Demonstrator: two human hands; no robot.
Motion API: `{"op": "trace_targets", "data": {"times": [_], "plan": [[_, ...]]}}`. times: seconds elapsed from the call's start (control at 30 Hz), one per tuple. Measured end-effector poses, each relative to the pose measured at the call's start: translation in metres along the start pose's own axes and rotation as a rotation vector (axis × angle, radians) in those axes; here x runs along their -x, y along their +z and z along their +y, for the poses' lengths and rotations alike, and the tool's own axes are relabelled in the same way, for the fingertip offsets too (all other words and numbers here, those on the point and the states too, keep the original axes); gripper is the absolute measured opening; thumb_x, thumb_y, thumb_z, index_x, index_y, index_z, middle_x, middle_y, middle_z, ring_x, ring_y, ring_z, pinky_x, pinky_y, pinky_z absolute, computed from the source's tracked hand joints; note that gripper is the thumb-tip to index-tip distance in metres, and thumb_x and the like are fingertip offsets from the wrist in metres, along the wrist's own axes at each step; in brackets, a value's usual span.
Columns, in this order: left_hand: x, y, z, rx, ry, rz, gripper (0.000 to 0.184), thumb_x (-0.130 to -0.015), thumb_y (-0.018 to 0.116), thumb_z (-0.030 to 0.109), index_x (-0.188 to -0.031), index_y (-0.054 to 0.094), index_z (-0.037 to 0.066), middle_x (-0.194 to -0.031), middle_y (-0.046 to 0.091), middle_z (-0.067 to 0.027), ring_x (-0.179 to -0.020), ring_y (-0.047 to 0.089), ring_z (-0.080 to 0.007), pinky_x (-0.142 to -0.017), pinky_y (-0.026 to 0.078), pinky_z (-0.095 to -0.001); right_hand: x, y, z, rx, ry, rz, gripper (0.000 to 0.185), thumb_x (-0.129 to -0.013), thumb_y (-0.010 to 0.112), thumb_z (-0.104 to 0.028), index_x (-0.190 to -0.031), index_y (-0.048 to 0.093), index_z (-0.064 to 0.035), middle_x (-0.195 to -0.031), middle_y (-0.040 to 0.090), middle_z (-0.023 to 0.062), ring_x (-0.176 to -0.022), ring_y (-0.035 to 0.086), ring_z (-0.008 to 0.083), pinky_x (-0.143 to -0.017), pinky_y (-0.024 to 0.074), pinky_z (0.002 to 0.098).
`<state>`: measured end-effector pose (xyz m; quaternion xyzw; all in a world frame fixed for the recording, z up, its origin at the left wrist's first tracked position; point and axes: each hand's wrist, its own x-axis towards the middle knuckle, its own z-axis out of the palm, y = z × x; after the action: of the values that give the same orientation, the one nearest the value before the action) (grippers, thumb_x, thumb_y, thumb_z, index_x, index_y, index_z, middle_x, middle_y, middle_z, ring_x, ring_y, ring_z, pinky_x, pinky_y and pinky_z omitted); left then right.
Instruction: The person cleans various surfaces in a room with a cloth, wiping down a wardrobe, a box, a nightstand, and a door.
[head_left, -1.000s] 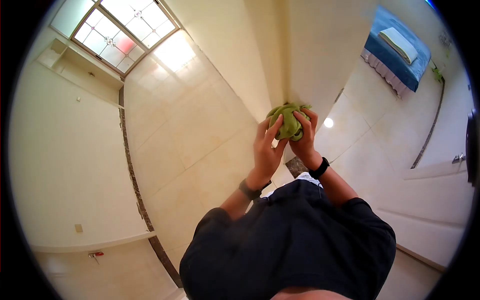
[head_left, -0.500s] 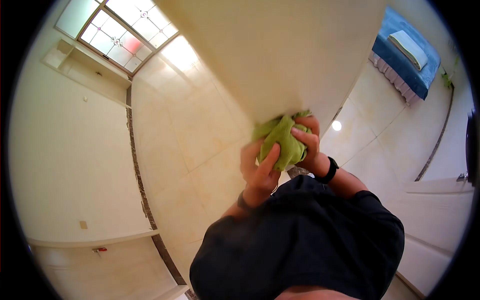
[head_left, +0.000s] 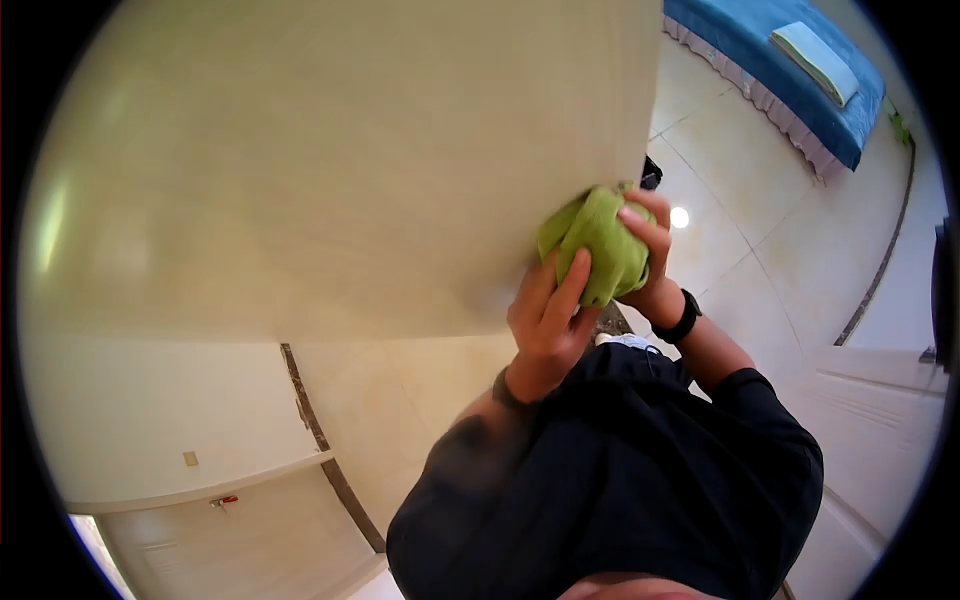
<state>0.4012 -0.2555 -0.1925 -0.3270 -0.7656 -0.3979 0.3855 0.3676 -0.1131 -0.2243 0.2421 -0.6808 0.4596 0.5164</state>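
A bunched green cloth (head_left: 602, 245) is gripped between both hands, up against or very near a large pale, smooth wall surface (head_left: 330, 170). My left hand (head_left: 550, 318) holds its lower left side, with the fingers pointing up along the folds. My right hand (head_left: 655, 245) has its fingers curled over the upper right side, close to the edge of the wall. The palms and the far side of the cloth are hidden. There is a black band on the right wrist and a dark band on the left.
Past the wall's edge, a bed with a blue cover (head_left: 715, 35) bears a folded white item (head_left: 815, 62). A small black object (head_left: 652, 173) shows beside the edge. White panelled door (head_left: 880, 420) at right; another door (head_left: 230, 545) with a handle at lower left. Tiled floor (head_left: 420, 390) below.
The view has turned, so the pale wall now fills the upper left and the window is out of sight. Both hands and the cloth appear farther right and slightly higher, the cloth still held.
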Motion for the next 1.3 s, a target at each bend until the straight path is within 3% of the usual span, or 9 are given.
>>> {"op": "trace_targets", "data": {"times": [0.17,0.43,0.6,0.67,0.7,0.8,0.93,1.07,1.3], "plan": [[-0.029,0.035,0.010,-0.057,0.072,-0.003,0.060,-0.066,0.076,-0.001,-0.123,0.060,0.005,-0.113,0.062,-0.0218,-0.087,0.062,-0.0370,-0.074,0.053,-0.0398,-0.010,-0.014,0.013,-0.155,0.163,0.099,0.066,-0.071,0.078,-0.004,-0.127,0.043,-0.0047,-0.118,0.049,0.0219,-0.101,0.053,0.0315,-0.083,0.0460,0.0367],[0.042,0.059,-0.005,-0.096,-0.150,-0.303,0.065,-0.065,0.078,0.000,-0.127,0.058,0.005,-0.113,0.063,-0.0167,-0.087,0.063,-0.0326,-0.074,0.054,-0.0377,0.084,-0.033,0.031,-0.222,0.585,-0.136,0.062,-0.069,0.069,0.010,-0.124,0.047,-0.0071,-0.106,0.052,0.0150,-0.094,0.054,0.0299,-0.080,0.0458,0.0330],[0.044,0.061,0.001,-0.142,-0.180,-0.267,0.065,-0.069,0.079,0.001,-0.129,0.055,0.003,-0.107,0.064,-0.0176,-0.087,0.063,-0.0340,-0.074,0.053,-0.0384,0.066,-0.045,0.027,-0.201,0.591,-0.211,0.057,-0.068,0.069,0.007,-0.121,0.053,-0.0075,-0.099,0.052,0.0132,-0.089,0.054,0.0308,-0.076,0.0463,0.0349],[0.028,0.059,0.010,-0.196,-0.128,-0.202,0.063,-0.070,0.078,0.001,-0.129,0.054,0.002,-0.106,0.064,-0.0184,-0.087,0.064,-0.0349,-0.074,0.053,-0.0384,0.038,-0.045,0.029,-0.203,0.485,-0.165,0.055,-0.068,0.071,0.003,-0.120,0.056,-0.0072,-0.099,0.055,0.0139,-0.088,0.055,0.0308,-0.075,0.0473,0.0350],[0.017,0.061,0.013,-0.216,-0.049,-0.139,0.059,-0.072,0.077,0.002,-0.126,0.055,-0.002,-0.108,0.064,-0.0193,-0.087,0.064,-0.0359,-0.074,0.053,-0.0382,0.023,-0.047,0.030,-0.205,0.425,-0.162,0.055,-0.068,0.072,0.002,-0.120,0.057,-0.0058,-0.101,0.056,0.0145,-0.088,0.055,0.0310,-0.076,0.0475,0.0350],[-0.006,0.062,0.025,-0.135,-0.101,-0.054,0.053,-0.077,0.075,0.003,-0.124,0.053,-0.010,-0.119,0.063,-0.0183,-0.100,0.066,-0.0324,-0.086,0.053,-0.0354,-0.008,-0.049,0.030,-0.174,0.313,-0.104,0.055,-0.068,0.073,0.000,-0.120,0.058,-0.0046,-0.103,0.057,0.0148,-0.088,0.056,0.0298,-0.076,0.0478,0.0349],[-0.016,0.075,0.027,-0.224,-0.047,-0.121,0.054,-0.078,0.073,0.001,-0.127,0.052,-0.009,-0.125,0.060,-0.0192,-0.103,0.065,-0.0338,-0.086,0.053,-0.0355,-0.002,-0.051,0.041,-0.147,0.352,-0.034,0.054,-0.068,0.074,0.000,-0.120,0.059,-0.0044,-0.101,0.057,0.0139,-0.086,0.056,0.0272,-0.075,0.0476,0.0335],[0.008,0.087,0.016,-0.165,-0.146,-0.204,0.060,-0.072,0.076,-0.001,-0.128,0.055,-0.001,-0.112,0.064,-0.0184,-0.094,0.065,-0.0332,-0.079,0.053,-0.0377,0.034,-0.053,0.041,-0.090,0.529,-0.061,0.061,-0.060,0.076,0.002,-0.118,0.061,-0.0092,-0.088,0.053,0.0108,-0.077,0.054,0.0286,-0.066,0.0471,0.0340],[0.057,0.065,0.002,-0.050,-0.305,-0.213,0.063,-0.069,0.078,-0.001,-0.127,0.055,0.004,-0.111,0.063,-0.0172,-0.093,0.064,-0.0318,-0.078,0.053,-0.0358,0.091,-0.038,0.022,0.010,0.545,-0.155,0.054,-0.060,0.073,0.002,-0.112,0.062,-0.0066,-0.090,0.054,0.0139,-0.079,0.057,0.0320,-0.065,0.0486,0.0373]]}}
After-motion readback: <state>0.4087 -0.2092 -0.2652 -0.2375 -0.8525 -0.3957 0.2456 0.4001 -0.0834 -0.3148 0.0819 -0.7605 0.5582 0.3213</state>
